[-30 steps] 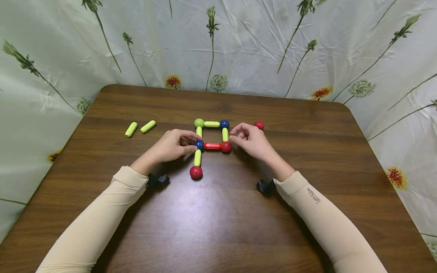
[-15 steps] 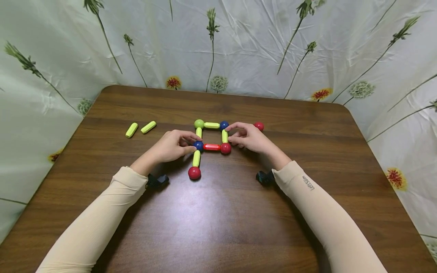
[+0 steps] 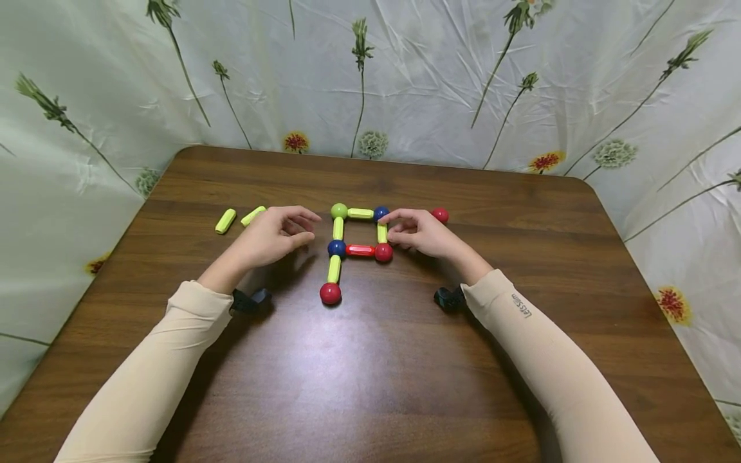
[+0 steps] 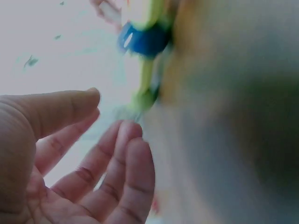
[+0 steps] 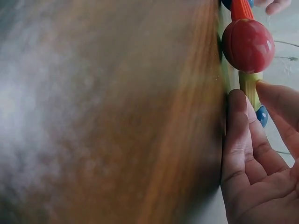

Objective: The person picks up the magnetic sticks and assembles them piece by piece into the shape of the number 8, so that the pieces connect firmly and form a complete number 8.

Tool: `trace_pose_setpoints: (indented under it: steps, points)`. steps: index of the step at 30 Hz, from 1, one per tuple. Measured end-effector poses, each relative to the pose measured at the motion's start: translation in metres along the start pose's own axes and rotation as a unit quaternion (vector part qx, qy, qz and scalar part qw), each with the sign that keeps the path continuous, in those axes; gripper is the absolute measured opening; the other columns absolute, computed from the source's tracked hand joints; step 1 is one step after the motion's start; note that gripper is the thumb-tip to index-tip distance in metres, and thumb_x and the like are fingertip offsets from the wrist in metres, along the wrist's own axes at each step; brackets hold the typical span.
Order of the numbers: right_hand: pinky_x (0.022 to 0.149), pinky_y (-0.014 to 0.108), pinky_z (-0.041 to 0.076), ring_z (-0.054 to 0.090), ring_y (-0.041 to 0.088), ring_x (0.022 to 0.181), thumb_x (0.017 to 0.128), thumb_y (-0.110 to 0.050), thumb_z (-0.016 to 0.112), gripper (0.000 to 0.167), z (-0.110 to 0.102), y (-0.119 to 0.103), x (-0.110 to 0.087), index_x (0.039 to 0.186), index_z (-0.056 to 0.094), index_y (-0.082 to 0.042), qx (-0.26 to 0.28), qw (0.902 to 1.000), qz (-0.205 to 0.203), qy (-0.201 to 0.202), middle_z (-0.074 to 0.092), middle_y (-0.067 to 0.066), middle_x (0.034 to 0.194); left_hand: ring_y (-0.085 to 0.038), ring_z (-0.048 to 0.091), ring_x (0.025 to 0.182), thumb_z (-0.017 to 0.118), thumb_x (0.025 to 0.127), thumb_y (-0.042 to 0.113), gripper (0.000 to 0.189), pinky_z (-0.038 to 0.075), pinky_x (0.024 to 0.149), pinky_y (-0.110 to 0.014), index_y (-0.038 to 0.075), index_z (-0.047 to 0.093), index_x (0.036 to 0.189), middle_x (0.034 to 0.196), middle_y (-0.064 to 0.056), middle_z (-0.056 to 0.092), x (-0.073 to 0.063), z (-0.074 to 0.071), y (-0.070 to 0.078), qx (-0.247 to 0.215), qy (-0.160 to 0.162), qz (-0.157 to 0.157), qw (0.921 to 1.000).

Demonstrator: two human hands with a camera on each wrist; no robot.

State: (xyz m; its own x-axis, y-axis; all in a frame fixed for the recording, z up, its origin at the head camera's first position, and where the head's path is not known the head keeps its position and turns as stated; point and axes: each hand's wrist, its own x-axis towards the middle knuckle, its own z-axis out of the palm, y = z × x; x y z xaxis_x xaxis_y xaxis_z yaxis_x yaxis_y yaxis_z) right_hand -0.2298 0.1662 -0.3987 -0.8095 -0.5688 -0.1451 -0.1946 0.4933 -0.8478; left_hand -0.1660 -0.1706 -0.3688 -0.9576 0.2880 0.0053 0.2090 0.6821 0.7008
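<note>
My left hand (image 3: pixel 266 235) is raised left of a flat shape of balls and rods, thumb and fingers apart, holding nothing. My right hand (image 3: pixel 425 236) is at the shape's right side, its fingertips against the yellow-green rod (image 5: pixel 250 84) there. A green ball (image 3: pixel 339 211), blue ball (image 3: pixel 381 213), red ball (image 3: pixel 383 253) and second blue ball (image 3: pixel 336 248) mark the square's corners. One side is a red rod (image 3: pixel 361 251); the others are yellow-green. From the second blue ball another yellow-green rod (image 3: pixel 334 270) runs toward me, ending in a red ball (image 3: pixel 330 294).
Two loose yellow-green rods lie at the left, one rod (image 3: pixel 226 221) in full view and the other rod (image 3: pixel 251 216) partly behind my left hand. A loose red ball (image 3: pixel 440 215) sits behind my right hand. The wooden table (image 3: pixel 370 386) ends before a flower-patterned cloth (image 3: pixel 428 77).
My left hand has come off the near-left blue ball and moved left. My right hand has shifted slightly left, its index finger reaching toward the far blue ball. The shape stays nearly still.
</note>
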Motion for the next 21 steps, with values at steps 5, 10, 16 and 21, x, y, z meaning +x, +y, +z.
trace_pose_setpoints:
  steps: [5,10,16,21]
  points:
    - [0.072,0.026,0.054,0.063,0.017,0.087,0.104,-0.017,0.072,0.037,-0.001,0.002,-0.001,0.140,0.068,-0.012,0.003,1.0000,0.004,-0.006,0.075,0.013,0.112,-0.034,0.076,0.105,0.075,0.098,0.012,0.031,0.054,0.081,-0.028,0.009,0.074,0.129,0.119,-0.019,0.079,-0.008,-0.042,-0.006,0.052,0.096,-0.032,0.9936]
    - [0.074,0.026,0.052,0.064,0.017,0.095,0.104,-0.019,0.072,0.040,-0.002,0.006,0.000,0.143,0.067,-0.013,0.016,0.9996,0.010,-0.020,0.075,0.012,0.118,-0.022,0.074,0.098,0.077,0.099,0.017,0.033,0.046,0.072,-0.018,0.011,0.074,0.131,0.120,-0.020,0.078,-0.020,-0.074,-0.027,0.083,0.134,-0.085,0.9838]
    - [0.082,0.026,0.053,0.067,0.020,0.113,0.104,-0.019,0.072,0.042,-0.004,0.010,0.000,0.145,0.065,-0.014,0.034,0.9989,0.012,-0.031,0.074,0.013,0.126,0.013,0.056,0.080,0.078,0.098,0.024,0.038,0.045,0.072,-0.020,0.009,0.072,0.133,0.121,-0.021,0.077,-0.038,-0.087,-0.056,0.091,0.135,-0.132,0.9779]
    - [0.088,0.025,0.053,0.066,0.021,0.120,0.104,-0.017,0.071,0.043,-0.005,0.011,-0.001,0.147,0.064,-0.012,0.044,0.9983,0.013,-0.037,0.073,0.013,0.128,-0.014,0.067,0.095,0.079,0.097,0.029,0.044,0.045,0.079,-0.032,0.006,0.070,0.134,0.118,-0.021,0.077,-0.043,-0.083,-0.074,0.091,0.119,-0.164,0.9751]
